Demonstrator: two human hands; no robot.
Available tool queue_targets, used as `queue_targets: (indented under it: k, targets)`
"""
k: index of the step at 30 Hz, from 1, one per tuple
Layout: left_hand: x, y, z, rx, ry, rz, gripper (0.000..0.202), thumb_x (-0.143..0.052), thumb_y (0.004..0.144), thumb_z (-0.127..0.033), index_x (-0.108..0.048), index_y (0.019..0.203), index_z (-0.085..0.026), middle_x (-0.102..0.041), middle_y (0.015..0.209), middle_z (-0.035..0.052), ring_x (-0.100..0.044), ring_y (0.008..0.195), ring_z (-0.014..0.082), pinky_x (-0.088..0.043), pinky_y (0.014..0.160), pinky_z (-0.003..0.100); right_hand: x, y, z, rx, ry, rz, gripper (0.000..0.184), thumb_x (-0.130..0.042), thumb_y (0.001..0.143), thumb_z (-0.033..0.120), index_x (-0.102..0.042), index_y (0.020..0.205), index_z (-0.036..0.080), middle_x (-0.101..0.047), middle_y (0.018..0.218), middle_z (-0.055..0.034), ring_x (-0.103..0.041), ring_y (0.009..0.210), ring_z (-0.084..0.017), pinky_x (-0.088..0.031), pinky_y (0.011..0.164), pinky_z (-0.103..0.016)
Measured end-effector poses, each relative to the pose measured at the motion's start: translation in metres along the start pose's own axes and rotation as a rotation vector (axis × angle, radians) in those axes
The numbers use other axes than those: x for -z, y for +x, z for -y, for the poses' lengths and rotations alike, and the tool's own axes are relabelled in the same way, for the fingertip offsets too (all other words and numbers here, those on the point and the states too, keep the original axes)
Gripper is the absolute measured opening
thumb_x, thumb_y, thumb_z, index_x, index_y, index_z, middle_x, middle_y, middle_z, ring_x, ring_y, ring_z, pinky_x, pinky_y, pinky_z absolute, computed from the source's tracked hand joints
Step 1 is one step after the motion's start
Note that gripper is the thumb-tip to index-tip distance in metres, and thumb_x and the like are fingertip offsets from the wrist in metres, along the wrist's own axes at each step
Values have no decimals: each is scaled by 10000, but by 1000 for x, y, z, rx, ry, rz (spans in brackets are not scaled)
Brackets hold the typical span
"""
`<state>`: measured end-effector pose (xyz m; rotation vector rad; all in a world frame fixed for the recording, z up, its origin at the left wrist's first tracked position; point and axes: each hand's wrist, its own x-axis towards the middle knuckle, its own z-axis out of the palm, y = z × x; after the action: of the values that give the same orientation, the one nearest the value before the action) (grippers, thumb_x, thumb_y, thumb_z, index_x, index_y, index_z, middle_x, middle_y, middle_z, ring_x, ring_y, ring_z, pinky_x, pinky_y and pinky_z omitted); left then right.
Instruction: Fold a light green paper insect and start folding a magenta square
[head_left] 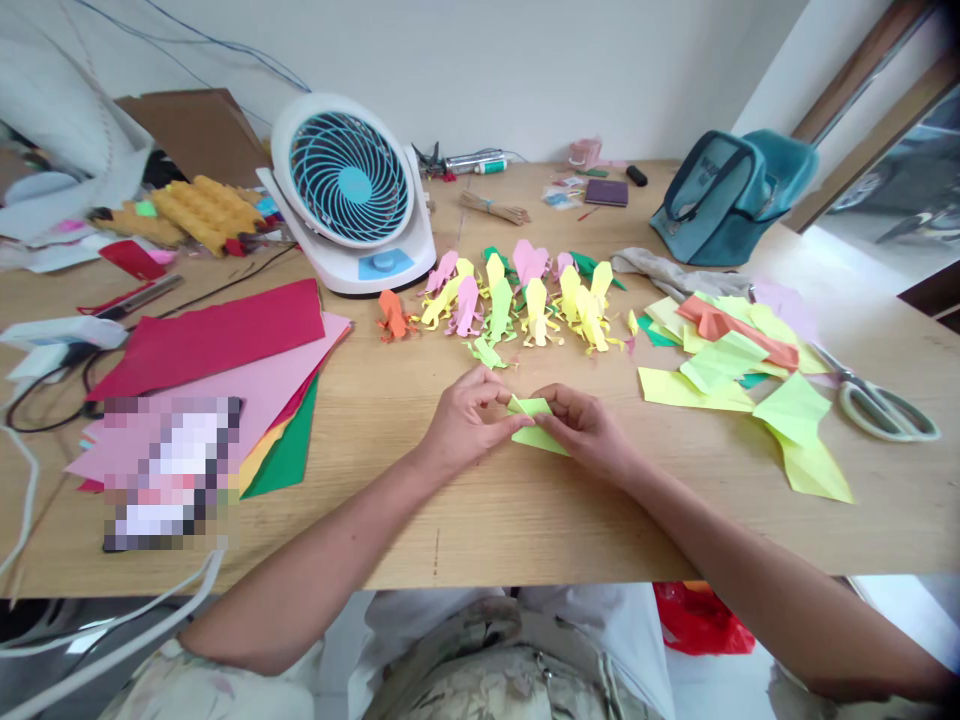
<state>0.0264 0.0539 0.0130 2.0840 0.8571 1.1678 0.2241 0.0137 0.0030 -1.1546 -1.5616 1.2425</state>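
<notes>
A partly folded light green paper piece (534,422) lies on the wooden table (465,500) between both hands. My left hand (469,418) pinches its left corner with fingers closed. At the other end, my right hand (585,425) grips its right side, fingers closed on the paper. Just beyond the hands stands a row of several finished folded paper figures (510,300) in orange, yellow, pink and green.
Stacked coloured paper sheets (225,370) lie at the left. Cut paper scraps (735,360) and scissors (877,400) lie at the right. A white fan (349,190) stands at the back, a teal bag (727,195) at back right. Cables hang at the left edge.
</notes>
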Motion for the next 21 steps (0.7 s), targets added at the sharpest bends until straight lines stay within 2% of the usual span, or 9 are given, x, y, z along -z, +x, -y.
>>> queue_targets:
  k: [3, 5, 9, 14, 17, 21]
  targets:
    - [-6, -4, -4, 31, 42, -71, 204, -746, 811, -266, -618, 682, -173, -550, 797, 4, -544, 747, 133, -448, 679, 263, -1, -1, 1, 14, -44, -13, 414, -612, 887, 590, -585, 960, 183, -465, 636, 49, -365, 550, -99, -243, 496, -249]
    - [-7, -4, -5, 39, 76, -88, 165, -704, 827, -233, -622, 697, -173, -555, 815, 11, -558, 777, 141, -454, 706, 274, -2, -1, 2, 7, -52, -23, 415, -593, 896, 592, -582, 966, 183, -480, 647, 43, -380, 555, -102, -258, 499, -250]
    - [-6, -4, -6, 82, 124, -58, 73, -697, 817, -227, -675, 773, -173, -589, 861, 23, -588, 815, 154, -469, 740, 287, -3, -2, 2, 24, -107, -68, 404, -592, 900, 573, -591, 959, 173, -455, 623, 50, -367, 541, -97, -245, 489, -246]
    - [-6, -4, -5, 118, 74, -51, 34, -675, 808, -197, -699, 805, -172, -664, 900, 37, -617, 818, 156, -490, 744, 280, -2, -2, 1, 21, -92, -65, 395, -594, 899, 566, -589, 971, 178, -510, 659, 32, -393, 552, -100, -264, 491, -242]
    - [-7, -3, -3, 243, -24, -4, 96, -669, 814, -245, -716, 836, -164, -695, 824, 25, -616, 734, 151, -482, 678, 267, -2, -1, 0, 12, -74, -54, 388, -593, 902, 557, -584, 976, 177, -524, 675, 26, -401, 563, -103, -281, 501, -240]
    - [-8, -2, 0, 392, -168, 70, 221, -666, 809, -351, -703, 802, -134, -654, 693, 12, -577, 627, 138, -460, 608, 257, -2, -2, 1, 6, -57, -53, 398, -602, 893, 563, -584, 975, 174, -531, 685, 22, -419, 576, -105, -298, 509, -238]
